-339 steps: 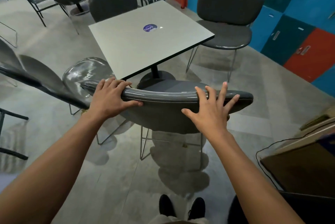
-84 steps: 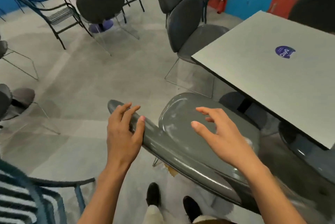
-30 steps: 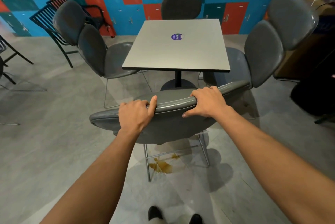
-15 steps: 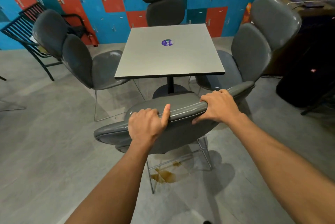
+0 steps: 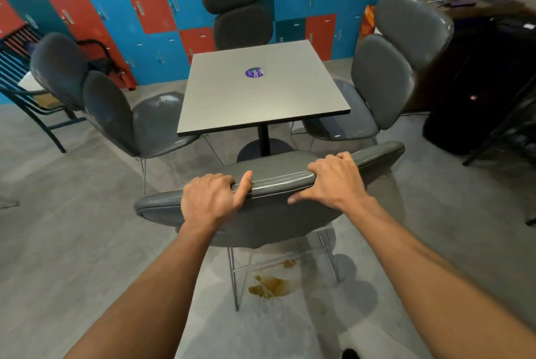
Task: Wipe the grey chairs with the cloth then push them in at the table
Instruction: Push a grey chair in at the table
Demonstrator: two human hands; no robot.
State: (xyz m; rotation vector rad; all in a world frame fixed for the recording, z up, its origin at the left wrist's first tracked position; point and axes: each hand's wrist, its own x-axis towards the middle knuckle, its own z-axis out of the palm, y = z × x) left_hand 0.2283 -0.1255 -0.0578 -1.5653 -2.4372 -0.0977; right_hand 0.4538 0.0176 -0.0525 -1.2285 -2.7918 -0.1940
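Hands: our left hand (image 5: 213, 199) and right hand (image 5: 333, 181) both grasp the top edge of the padded grey vinyl wire-legged chair (image 5: 261, 213) | Place: just short of the square grey table (image 5: 261, 94) | Handling: seems light, slick vinyl; hold the backrest top.

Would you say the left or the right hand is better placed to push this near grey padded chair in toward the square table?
Neither clearly: left hand and right hand both grip the near grey padded chair backrest's top edge, either side of centre, facing the square grey table.
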